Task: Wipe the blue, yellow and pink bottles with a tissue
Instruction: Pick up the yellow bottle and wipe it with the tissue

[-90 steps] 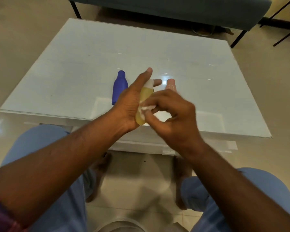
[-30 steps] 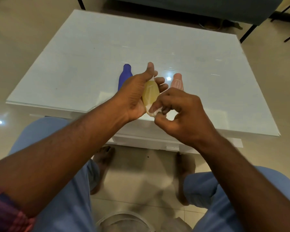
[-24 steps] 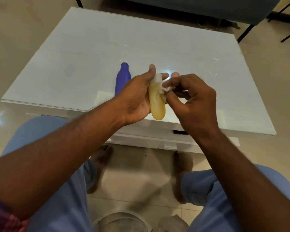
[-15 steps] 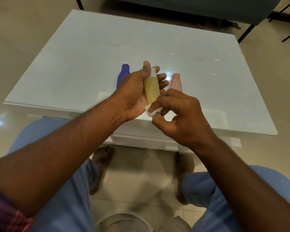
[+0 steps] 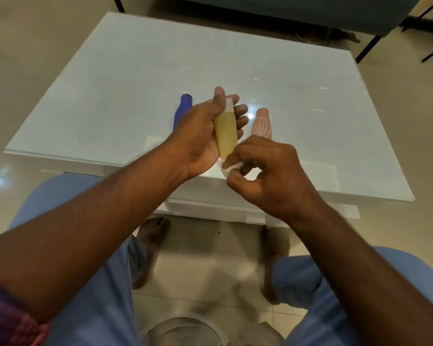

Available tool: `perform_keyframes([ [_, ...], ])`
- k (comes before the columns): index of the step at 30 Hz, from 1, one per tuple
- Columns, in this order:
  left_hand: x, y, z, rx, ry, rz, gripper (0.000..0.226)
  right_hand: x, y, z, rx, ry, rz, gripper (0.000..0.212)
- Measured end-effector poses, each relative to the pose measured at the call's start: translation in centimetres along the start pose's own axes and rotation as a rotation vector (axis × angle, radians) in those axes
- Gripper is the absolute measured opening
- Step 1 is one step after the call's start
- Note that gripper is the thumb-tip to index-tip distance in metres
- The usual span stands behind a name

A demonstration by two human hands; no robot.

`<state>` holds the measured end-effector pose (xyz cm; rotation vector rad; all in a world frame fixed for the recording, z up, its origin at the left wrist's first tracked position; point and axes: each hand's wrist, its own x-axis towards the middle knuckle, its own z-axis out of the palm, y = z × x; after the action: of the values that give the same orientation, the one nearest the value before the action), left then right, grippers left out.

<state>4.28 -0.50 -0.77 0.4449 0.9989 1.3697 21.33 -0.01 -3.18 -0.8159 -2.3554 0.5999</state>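
Note:
My left hand (image 5: 200, 136) holds the yellow bottle (image 5: 225, 133) above the near edge of the white table (image 5: 135, 71), white cap pointing away from me. My right hand (image 5: 268, 171) pinches a small white tissue (image 5: 229, 168) against the bottle's bottom end. The blue bottle (image 5: 183, 111) lies on the table behind my left hand, partly hidden by it. The pink bottle (image 5: 261, 124) lies on the table just beyond my right hand.
A dark sofa (image 5: 285, 11) with thin black legs stands past the table's far edge. My knees in blue trousers (image 5: 90, 283) and my bare feet are below the table's near edge. A pale round object (image 5: 185, 330) lies on the floor between my legs.
My right hand with the tissue went up to the cap, then came back down the yellow bottle to its bottom end. My left hand kept hold of the bottle.

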Motion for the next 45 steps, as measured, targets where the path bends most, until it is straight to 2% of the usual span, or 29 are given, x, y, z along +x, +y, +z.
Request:
perform_keyframes([
  [2, -0.1, 0.9, -0.2, -0.088, -0.005, -0.007, 0.042, 0.0, 0.5, -0.6, -0.064, 0.013, 0.050, 0.010],
  [3, 0.1, 1.2, -0.5, -0.114, -0.021, -0.012, 0.044, 0.1, 0.6, -0.9, -0.054, 0.083, 0.064, 0.009],
  [6, 0.0, 1.2, -0.7, -0.103, -0.067, -0.032, 0.045, 0.6, 0.3, -1.7, 0.093, 0.335, 0.136, 0.004],
  [10, -0.5, 0.3, -0.1, -0.057, -0.135, -0.066, 0.049, 1.0, 0.3, -2.1, 0.225, 0.455, 0.212, 0.007],
  [16, -0.6, -0.6, 0.4, 0.014, -0.157, -0.082, 0.049, 1.3, 0.3, -1.6, 0.311, 0.474, 0.210, 0.008],
  [20, -0.5, -0.9, 0.7, 0.009, -0.166, -0.069, 0.050, 1.3, 0.4, -1.4, 0.356, 0.419, 0.197, 0.011],
  [30, -0.3, -0.5, 0.5, -0.328, -0.245, -0.066, 0.053, 0.6, -0.6, 0.2, 0.526, 0.272, 0.284, 0.009],
  [37, -0.3, -0.5, 0.3, -0.388, -0.159, -0.061, 0.054, 0.6, -1.2, 0.5, 0.582, 0.235, 0.284, 0.006],
  [41, -0.2, -0.4, 0.4, -0.385, -0.204, -0.080, 0.049, 0.5, -1.0, 0.3, 0.594, 0.258, 0.263, 0.009],
  [45, -0.8, -1.3, 1.1, -0.233, -0.290, -0.089, 0.047, 0.9, -0.3, -0.2, 0.617, 0.391, 0.311, 0.017],
])
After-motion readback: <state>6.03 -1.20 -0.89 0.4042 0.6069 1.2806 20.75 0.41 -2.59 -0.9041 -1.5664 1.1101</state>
